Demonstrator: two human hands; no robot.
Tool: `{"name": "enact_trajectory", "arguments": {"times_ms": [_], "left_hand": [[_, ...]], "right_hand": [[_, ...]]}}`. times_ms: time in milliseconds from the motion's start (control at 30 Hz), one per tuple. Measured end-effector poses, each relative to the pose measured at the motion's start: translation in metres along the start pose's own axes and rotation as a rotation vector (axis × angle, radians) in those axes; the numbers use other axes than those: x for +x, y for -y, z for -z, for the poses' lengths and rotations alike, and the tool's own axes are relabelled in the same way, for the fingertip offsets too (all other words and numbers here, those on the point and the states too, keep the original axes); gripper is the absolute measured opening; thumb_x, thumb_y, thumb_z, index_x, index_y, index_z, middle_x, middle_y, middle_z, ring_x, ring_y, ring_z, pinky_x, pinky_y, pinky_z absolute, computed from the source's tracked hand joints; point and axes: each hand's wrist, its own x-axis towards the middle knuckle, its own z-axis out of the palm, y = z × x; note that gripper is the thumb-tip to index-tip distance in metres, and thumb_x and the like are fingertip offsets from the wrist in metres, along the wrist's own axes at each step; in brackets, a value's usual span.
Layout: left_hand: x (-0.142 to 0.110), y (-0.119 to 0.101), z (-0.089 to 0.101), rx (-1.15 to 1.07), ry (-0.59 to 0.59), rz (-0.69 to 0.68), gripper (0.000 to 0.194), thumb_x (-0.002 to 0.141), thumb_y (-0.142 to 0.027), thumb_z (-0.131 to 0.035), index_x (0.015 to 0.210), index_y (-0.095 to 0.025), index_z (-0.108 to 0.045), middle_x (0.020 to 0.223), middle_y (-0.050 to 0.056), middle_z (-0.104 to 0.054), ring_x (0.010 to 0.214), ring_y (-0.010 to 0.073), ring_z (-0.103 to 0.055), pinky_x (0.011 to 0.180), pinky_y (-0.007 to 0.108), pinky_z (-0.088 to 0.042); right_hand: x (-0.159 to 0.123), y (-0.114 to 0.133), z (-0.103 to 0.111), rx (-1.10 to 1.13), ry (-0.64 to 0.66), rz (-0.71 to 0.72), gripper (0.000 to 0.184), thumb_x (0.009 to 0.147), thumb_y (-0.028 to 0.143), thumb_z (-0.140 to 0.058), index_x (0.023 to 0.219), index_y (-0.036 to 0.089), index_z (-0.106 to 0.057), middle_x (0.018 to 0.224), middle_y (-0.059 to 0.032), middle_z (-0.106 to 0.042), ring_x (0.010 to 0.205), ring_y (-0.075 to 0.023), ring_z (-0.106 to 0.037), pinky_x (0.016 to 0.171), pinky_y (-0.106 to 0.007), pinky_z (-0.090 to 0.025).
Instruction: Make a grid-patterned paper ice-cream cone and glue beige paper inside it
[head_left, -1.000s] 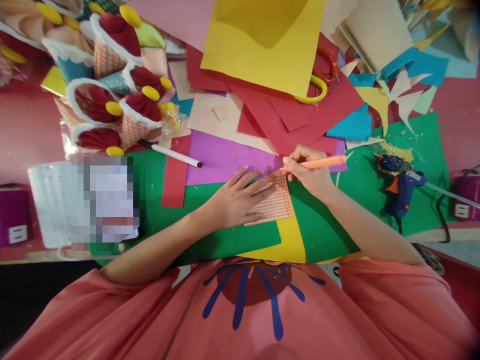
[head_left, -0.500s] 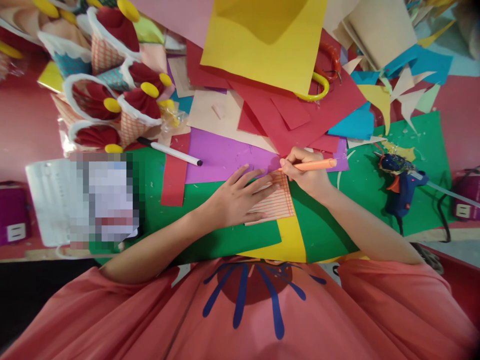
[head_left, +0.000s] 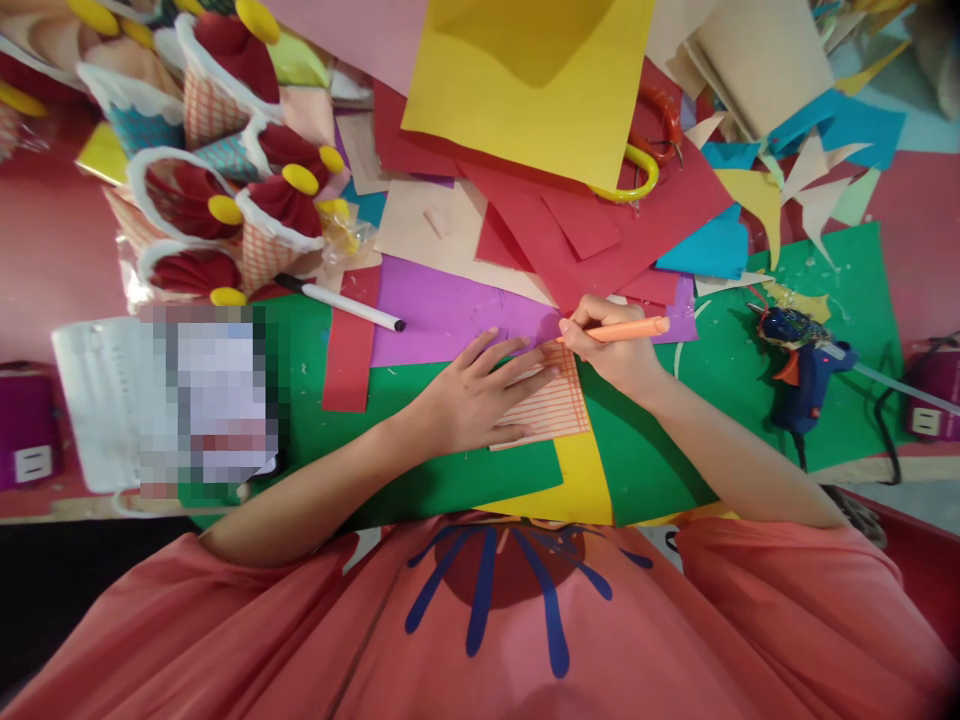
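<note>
The striped paper (head_left: 553, 408) lies partly under the left grip (head_left: 472, 400), which rests flat with its fingers spread, grasping nothing. The right grip (head_left: 609, 345) pinches an orange pen (head_left: 634, 329), its tip at the paper's far edge. Just beyond both grips lies a purple sheet (head_left: 442, 310); farther left of the left grip, a white marker (head_left: 349, 306) crosses a red strip (head_left: 346, 375). Well to the right of the right grip, a blue glue gun (head_left: 806, 390) rests on a green sheet (head_left: 859, 330).

A loose coral-pink shirt (head_left: 262, 630) with wide sleeves (head_left: 787, 590) bears rounded blue streaks (head_left: 481, 600) over a dark-red patch (head_left: 514, 585).
</note>
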Motion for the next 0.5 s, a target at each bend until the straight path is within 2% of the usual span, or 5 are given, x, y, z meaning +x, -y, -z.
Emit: {"name": "enact_trajectory", "arguments": {"times_ms": [133,367,500], "left_hand": [[0.0003,0.0,0.0008,-0.021,0.025,0.011,0.062,0.093,-0.058,-0.041,0.142,-0.021,-0.045,0.137,0.01,-0.055,0.131,0.0289,-0.044,0.116,0.05,-0.029],[-0.0003,0.0003,-0.0002,-0.03,0.031,0.022,0.062,0.092,-0.059,-0.042,0.142,-0.023,-0.044,0.139,0.008,-0.054,0.132,0.0283,-0.044,0.117,0.049,-0.029],[-0.0005,0.0007,-0.0006,-0.043,0.025,0.018,0.06,0.092,-0.058,-0.042,0.14,-0.022,-0.047,0.14,0.009,-0.054,0.131,0.029,-0.044,0.116,0.05,-0.029]], "right_hand": [[0.0009,0.0012,0.0001,-0.005,0.023,0.002,0.035,0.081,0.025,-0.055,0.053,0.021,-0.034,0.046,0.0071,-0.036,0.044,-0.0058,-0.032,0.045,-0.023,-0.026],[0.0005,0.0003,-0.0004,-0.015,0.009,-0.001,0.034,0.083,0.028,-0.055,0.055,0.021,-0.036,0.048,0.0067,-0.038,0.045,-0.0064,-0.034,0.047,-0.023,-0.027],[0.0006,-0.0001,0.0,0.012,0.068,-0.037,0.034,0.079,0.026,-0.055,0.053,0.021,-0.034,0.046,0.0074,-0.033,0.045,-0.0056,-0.028,0.046,-0.023,-0.024]]}}
